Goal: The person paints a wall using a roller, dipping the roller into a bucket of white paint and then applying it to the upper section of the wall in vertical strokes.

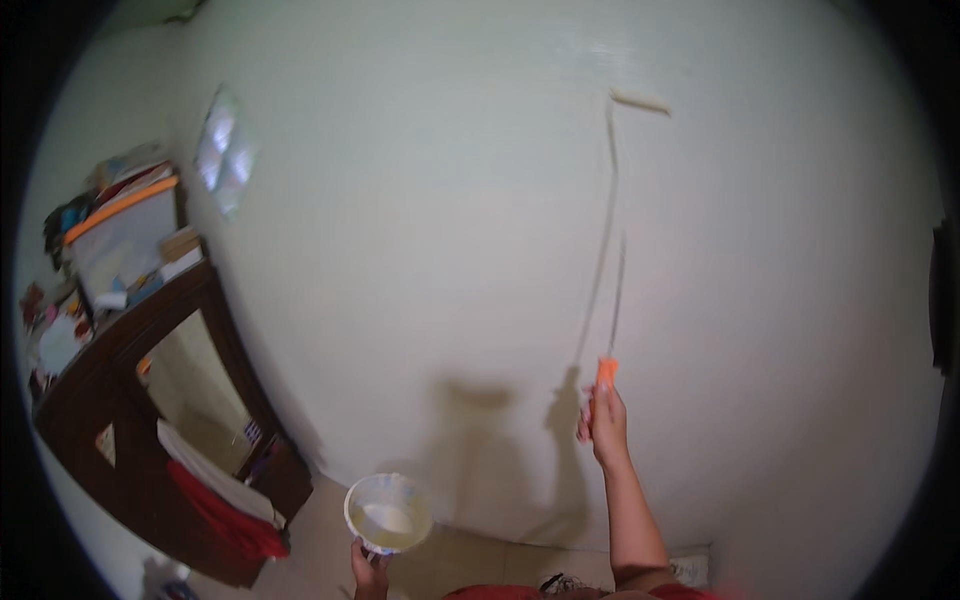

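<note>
My right hand [607, 420] is raised in front of the pale wall [400, 250], fingers wrapped round the orange handle of a long paint roller [608, 369]. From the handle a thin rod runs up, partly lost against the wall. At its top the narrow roller sleeve [640, 103] lies slightly tilted at the wall; whether it touches I cannot tell. Low in view, my left hand [370, 574] grips the near rim of a round, pale bucket [388, 512]. White paint shows inside the bucket.
A dark wooden cabinet [108, 358] with a mirror stands on the left, red and white cloths hanging from it. On top sit an orange-lidded clear box [125, 240] and piled odds and ends. A patterned glass block [225, 150] is set in the wall. Tiled floor lies below.
</note>
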Available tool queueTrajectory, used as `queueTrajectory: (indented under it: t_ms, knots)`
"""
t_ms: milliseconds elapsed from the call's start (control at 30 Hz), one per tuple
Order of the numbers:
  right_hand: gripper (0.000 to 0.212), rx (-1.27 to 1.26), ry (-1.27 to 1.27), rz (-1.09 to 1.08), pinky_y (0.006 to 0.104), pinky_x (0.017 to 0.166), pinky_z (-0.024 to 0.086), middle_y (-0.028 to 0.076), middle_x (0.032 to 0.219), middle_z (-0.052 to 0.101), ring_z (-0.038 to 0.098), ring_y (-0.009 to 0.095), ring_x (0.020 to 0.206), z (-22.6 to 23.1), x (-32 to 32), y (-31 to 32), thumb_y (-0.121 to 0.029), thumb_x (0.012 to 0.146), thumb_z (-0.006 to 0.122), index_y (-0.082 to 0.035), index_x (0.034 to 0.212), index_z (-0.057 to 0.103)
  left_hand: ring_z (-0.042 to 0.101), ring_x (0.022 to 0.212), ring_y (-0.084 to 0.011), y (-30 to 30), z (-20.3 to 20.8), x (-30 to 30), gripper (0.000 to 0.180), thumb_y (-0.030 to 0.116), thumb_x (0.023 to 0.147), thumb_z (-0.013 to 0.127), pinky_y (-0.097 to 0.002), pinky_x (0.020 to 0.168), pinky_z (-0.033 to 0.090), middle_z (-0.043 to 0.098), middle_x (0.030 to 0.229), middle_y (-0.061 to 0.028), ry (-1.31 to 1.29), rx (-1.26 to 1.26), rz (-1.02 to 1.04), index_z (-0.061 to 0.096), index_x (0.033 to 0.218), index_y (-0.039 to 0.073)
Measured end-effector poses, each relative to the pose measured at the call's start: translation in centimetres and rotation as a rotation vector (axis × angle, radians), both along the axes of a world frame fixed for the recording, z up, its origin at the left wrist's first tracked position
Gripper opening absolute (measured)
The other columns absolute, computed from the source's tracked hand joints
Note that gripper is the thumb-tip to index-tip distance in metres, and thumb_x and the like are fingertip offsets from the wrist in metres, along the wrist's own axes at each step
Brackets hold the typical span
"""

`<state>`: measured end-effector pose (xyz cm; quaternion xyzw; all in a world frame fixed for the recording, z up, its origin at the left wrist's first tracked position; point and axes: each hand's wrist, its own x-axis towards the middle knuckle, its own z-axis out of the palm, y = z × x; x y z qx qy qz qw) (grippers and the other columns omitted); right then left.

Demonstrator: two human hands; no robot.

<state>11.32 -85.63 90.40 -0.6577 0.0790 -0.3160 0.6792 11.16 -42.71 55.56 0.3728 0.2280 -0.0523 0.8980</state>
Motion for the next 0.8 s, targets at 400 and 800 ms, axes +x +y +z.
queueTrajectory:
  t_ms: [400, 800]
  knots:
    - [0.016, 0.045, 0.213, -0.047, 0.0233, 0.036, 0.035, -0.002, 0.058, 0.045, 0.042, 0.008, 0.038, -19.3, -5.6, 1.4, -0.022, 0.097, 0.059, -0.008, 0.096, 0.053, 0.049, 0.118, -0.0307, -1.6, 1.2, -0.2, 0.047, 0.039, 0.097, 0.049, -0.0485, 0.095, 0.048, 0.045, 0.125, -0.0098, 0.06, -0.078, 0.067, 0.044, 0.131, 0.007]
    - [0.016, 0.016, 0.538, 0.251, 0.0227, 0.044, 0.039, -0.005, 0.067, 0.048, 0.046, 0.004, 0.051, -21.9, -5.6, 7.2, -0.013, 0.09, 0.068, -0.009, 0.095, 0.054, 0.046, 0.12, -0.033, -0.7, -2.9, 1.2, 0.051, 0.039, 0.095, 0.05, -0.0528, 0.098, 0.044, 0.044, 0.128, -0.0122, 0.139, -0.102, 0.187, 0.043, 0.132, 0.005]
